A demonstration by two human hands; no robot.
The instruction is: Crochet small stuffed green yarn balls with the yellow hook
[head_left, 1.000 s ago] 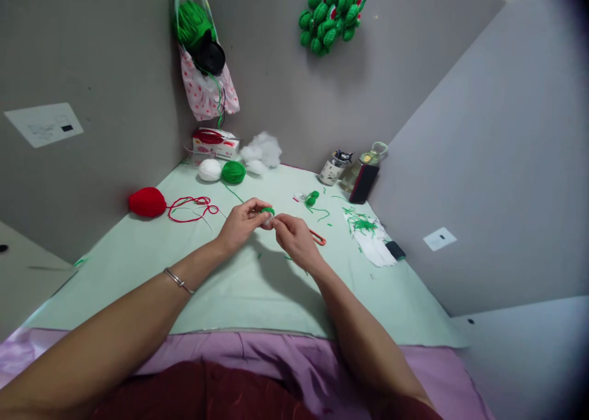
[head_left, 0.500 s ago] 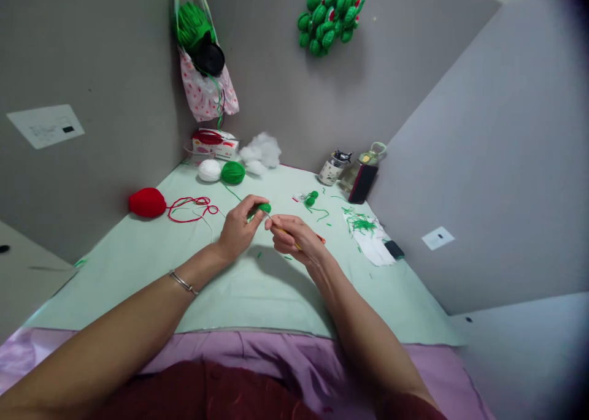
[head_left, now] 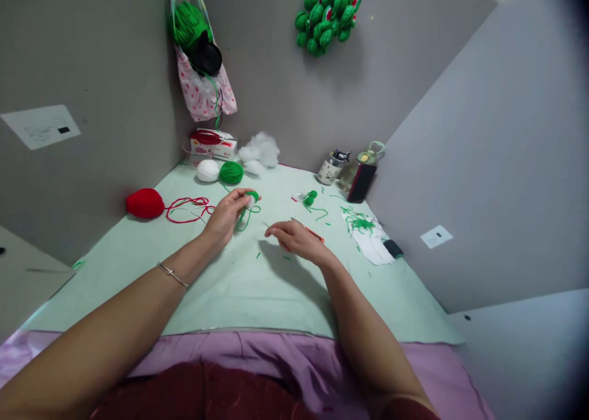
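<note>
My left hand pinches a small green crocheted piece with white showing at its lower side. A loose green yarn strand loops down from this piece. To its right, my right hand is closed around a crochet hook; only the thin metal tip shows, pointing left and apart from the crochet, and the handle is hidden. An orange-handled tool lies on the table just beyond the right hand.
Red yarn, a white ball and a green ball sit left. White stuffing, a cup of pens, a bottle and a phone stand behind. Green scraps lie on tissue at right.
My hands have moved apart. The hook tip has come away from the green piece, and the left hand has turned it so white and a yarn loop show.
</note>
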